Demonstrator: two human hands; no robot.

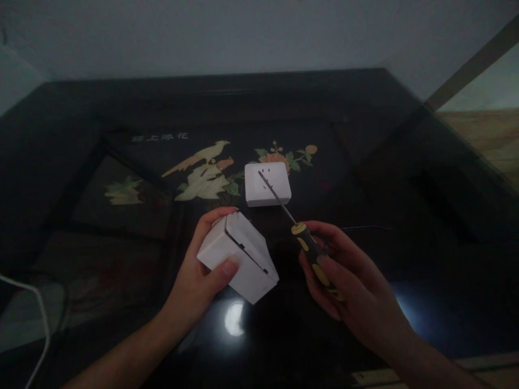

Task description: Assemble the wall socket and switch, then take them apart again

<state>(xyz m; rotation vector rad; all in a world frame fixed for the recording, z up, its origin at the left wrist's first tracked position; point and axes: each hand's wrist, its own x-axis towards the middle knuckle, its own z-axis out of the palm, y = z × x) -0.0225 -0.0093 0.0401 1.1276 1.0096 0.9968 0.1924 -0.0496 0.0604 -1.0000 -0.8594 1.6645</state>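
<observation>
My left hand [206,270] grips a white plastic box [247,275] held tilted above the dark tabletop. A dark seam with small notches runs along the box between its cover and body. In my right hand [344,281] is a screwdriver [316,256] with a black and yellow handle, its metal shaft pointing up and to the left. The shaft's tip overlaps the view of a white wall socket [271,192], which lies face up on the table beyond both hands. Whether the tip touches the socket I cannot tell. Tip and white box are apart.
The glossy dark table [365,162] carries a picture of a bird [198,156] and flowers, with light reflections near me. A white cable [42,313] curves at the left edge. A thin wire-like strand [367,227] lies right of the socket. Behind stands a pale wall [223,38].
</observation>
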